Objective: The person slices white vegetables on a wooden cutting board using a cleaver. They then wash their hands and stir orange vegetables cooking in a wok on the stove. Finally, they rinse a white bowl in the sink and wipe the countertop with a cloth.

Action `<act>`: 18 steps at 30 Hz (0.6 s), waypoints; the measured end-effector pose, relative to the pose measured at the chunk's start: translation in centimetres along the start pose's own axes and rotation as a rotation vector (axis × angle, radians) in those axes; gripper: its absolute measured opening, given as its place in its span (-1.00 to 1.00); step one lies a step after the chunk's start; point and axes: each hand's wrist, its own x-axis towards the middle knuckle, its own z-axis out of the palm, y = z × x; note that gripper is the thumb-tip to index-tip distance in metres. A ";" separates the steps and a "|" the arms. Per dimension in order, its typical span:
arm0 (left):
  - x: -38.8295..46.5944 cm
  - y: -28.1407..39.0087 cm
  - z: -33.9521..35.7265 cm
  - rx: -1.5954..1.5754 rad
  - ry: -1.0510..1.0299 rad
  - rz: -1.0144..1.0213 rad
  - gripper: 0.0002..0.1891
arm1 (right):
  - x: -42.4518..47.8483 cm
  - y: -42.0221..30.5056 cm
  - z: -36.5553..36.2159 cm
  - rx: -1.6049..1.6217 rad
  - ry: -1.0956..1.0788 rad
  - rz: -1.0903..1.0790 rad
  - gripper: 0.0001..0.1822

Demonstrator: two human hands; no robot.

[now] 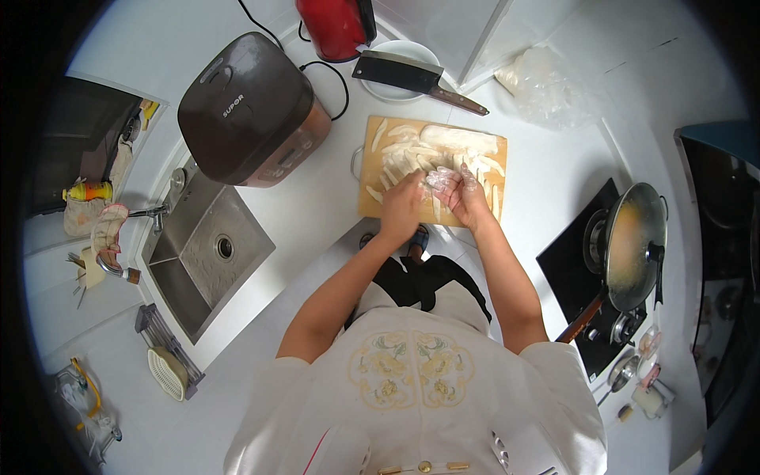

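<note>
Before me lies a wooden cutting board (369, 172) spread with floured dough strips (409, 155). A larger uncut slab of dough (458, 140) rests along its far right side. My left hand (404, 202) is over the near part of the board, back up with fingers curled; whether dough is under its fingertips cannot be told. Beside it, my right hand (458, 191) is turned palm up, fingers spread and coated with flour, with no object visible in the palm. Some strips are hidden under both hands.
Beyond the board, a cleaver (409, 76) rests across a white bowl (389, 94), near a red kettle (335, 29). A Supor rice cooker (249, 113) and steel sink (208, 261) are left. At right, a lidded pan (632, 249) sits on the black stove (561, 255); a plastic bag (549, 89) lies behind.
</note>
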 end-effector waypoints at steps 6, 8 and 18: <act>1.8 2.0 2.6 0.378 -0.447 -0.020 -0.33 | -2.3 -1.2 0.6 0.197 -0.023 0.128 -0.12; 2.2 2.2 2.7 0.456 -0.396 -0.110 -0.31 | -2.6 -1.4 0.4 0.204 0.005 0.080 -0.08; 2.0 2.1 3.0 0.244 -0.304 -0.138 -0.33 | -3.9 -1.1 0.4 -0.041 0.079 -0.196 -0.33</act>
